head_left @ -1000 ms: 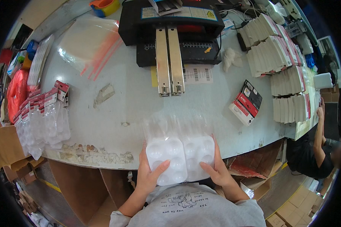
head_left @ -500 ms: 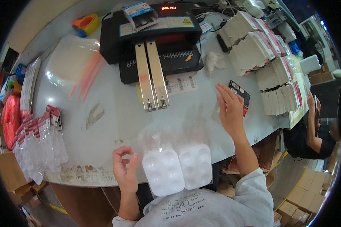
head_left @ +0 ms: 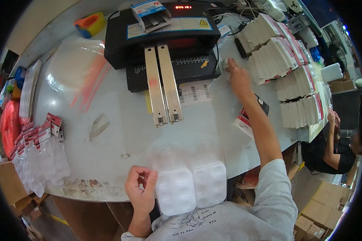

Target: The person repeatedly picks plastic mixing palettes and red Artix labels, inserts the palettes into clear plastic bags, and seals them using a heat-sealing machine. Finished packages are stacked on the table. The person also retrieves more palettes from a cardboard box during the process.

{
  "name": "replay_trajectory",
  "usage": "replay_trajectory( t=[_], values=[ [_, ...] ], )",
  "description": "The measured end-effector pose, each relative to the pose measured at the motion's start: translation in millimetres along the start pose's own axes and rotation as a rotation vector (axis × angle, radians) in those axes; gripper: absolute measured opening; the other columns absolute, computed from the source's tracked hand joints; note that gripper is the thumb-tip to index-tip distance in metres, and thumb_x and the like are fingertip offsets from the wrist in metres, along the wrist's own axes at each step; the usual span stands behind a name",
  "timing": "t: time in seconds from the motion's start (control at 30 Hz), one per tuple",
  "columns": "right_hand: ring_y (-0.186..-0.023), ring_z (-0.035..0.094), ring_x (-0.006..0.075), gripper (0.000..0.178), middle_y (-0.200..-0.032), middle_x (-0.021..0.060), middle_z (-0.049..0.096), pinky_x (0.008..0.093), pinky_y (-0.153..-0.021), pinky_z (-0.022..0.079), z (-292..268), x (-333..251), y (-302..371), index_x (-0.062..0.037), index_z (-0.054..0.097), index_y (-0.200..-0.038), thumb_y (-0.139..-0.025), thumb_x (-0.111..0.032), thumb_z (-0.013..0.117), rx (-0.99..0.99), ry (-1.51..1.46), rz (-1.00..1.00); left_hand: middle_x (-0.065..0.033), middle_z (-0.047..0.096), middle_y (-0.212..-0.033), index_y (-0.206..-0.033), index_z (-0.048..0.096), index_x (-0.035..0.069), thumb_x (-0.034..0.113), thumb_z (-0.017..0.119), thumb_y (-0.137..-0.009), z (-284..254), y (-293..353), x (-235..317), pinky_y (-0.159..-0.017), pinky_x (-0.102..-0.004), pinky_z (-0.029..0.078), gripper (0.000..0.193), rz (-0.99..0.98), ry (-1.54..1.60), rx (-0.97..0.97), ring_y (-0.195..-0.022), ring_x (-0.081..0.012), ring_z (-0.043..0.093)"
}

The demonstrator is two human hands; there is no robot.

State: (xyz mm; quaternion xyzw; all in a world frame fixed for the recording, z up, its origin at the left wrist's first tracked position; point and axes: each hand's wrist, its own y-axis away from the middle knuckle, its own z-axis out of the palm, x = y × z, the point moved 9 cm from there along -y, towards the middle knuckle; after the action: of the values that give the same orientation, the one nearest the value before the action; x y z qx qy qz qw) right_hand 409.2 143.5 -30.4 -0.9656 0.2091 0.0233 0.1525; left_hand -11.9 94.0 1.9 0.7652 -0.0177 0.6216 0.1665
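Note:
My right hand (head_left: 239, 80) reaches out beside the black machine, its fingers closed over a crumpled white cloth (head_left: 227, 69) that it mostly covers. Close to the table's front edge, my left hand (head_left: 142, 188) hangs with loosely curled fingers and the thumb apart, holding nothing. Just right of it, two white plastic palettes with round wells, a left one (head_left: 175, 190) and a right one (head_left: 210, 184), lie side by side in clear bags against my shirt. Under my right forearm lie red, black and white cards (head_left: 244, 121).
The black machine (head_left: 120, 44) has two metal rails (head_left: 156, 86) jutting toward me. Clear bags (head_left: 74, 66) and bagged palettes with red cards (head_left: 42, 156) are at left. Stacked white cards (head_left: 269, 60) stand at right, near another person's hands (head_left: 334, 118).
My right hand has moved from the cards up to the crumpled cloth and closed over it. More of the red and white cards shows. My left hand has shifted slightly toward me and right.

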Motion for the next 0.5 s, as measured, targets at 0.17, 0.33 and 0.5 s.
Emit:
replay_trajectory(
  t=[0.17, 0.33, 0.5],
  values=[
    [-0.082, 0.065, 0.0326, 0.032, -0.099, 0.0164, 0.065, 0.042, -0.071, 0.05, -18.6, 11.2, -1.5, -0.0165, 0.06, -0.119, -0.088, -0.021, 0.055, -0.149, 0.14, 0.144, 0.0039, 0.05, -0.07, -0.08, 0.054, 0.005, 0.015, 0.069, -0.082, 2.9, 3.6, -0.1, -0.051, -0.0187, 0.031, 0.019, 0.001, 0.007, -0.005, -0.058, -0.0032, 0.041],
    [-0.072, 0.065, 0.0289, 0.025, -0.081, 0.0124, 0.067, 0.0374, -0.064, 0.049, -108.2, 17.3, 42.4, -0.0133, 0.07, -0.101, -0.084, -0.03, 0.063, 0.262, -0.06, 0.115, 0.0034, 0.05, -0.072, -0.079, 0.054, 0.005, 0.011, 0.069, -0.082, 2.1, 2.4, 2.3, -0.053, -0.0192, 0.031, 0.016, 0.038, -0.006, 0.019, -0.059, -0.0037, 0.04],
    [-0.072, 0.064, 0.0233, 0.039, -0.09, 0.0092, 0.069, 0.0318, -0.068, 0.048, -121.0, 55.7, 130.0, -0.011, 0.068, -0.103, -0.069, -0.029, 0.077, 0.055, -0.243, 0.374, -0.0044, 0.058, -0.084, -0.085, 0.052, 0.004, 0.007, 0.065, -0.084, 4.6, 16.3, 50.2, -0.056, -0.0194, 0.035, 0.013, 0.509, -0.291, 0.102, -0.065, -0.0082, 0.049]
  ],
)
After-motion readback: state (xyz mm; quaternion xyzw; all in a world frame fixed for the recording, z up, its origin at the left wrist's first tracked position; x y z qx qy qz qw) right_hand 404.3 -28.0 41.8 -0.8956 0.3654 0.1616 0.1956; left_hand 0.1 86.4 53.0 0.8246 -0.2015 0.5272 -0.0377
